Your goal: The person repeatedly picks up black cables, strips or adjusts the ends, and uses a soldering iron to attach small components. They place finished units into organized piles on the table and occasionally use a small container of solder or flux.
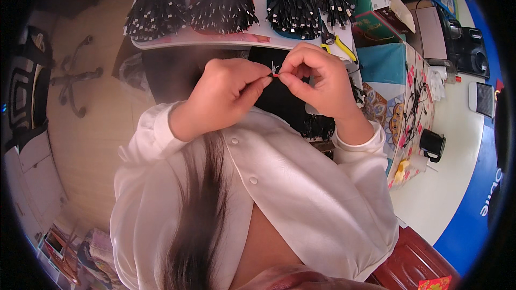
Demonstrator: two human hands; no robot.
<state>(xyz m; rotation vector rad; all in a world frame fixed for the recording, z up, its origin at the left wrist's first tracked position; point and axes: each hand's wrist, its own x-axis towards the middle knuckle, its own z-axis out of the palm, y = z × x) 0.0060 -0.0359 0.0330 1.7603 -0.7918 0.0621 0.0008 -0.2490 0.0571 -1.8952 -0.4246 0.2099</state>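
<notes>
Both my hands meet in front of my chest, at the near edge of the table. My left hand (pixel 224 90) pinches the black end of a cable between thumb and forefinger. Thin wires (pixel 275 72), red and whitish, spread out of that end. With thumb and forefinger together, my right hand (pixel 318 78) pinches the red wire from the other side. The rest of the cable is hidden behind my left hand. Past my hands, several bundles of black cables (pixel 294 5) with metal plugs lie on the white table (pixel 199 42).
Cutting pliers with yellow handles (pixel 344 48) lie at the table's right edge. To the right are a green box (pixel 371 19), a black mug (pixel 431 145) and a black device (pixel 473 53) on a counter. A chair base (pixel 75 78) stands on the floor at left.
</notes>
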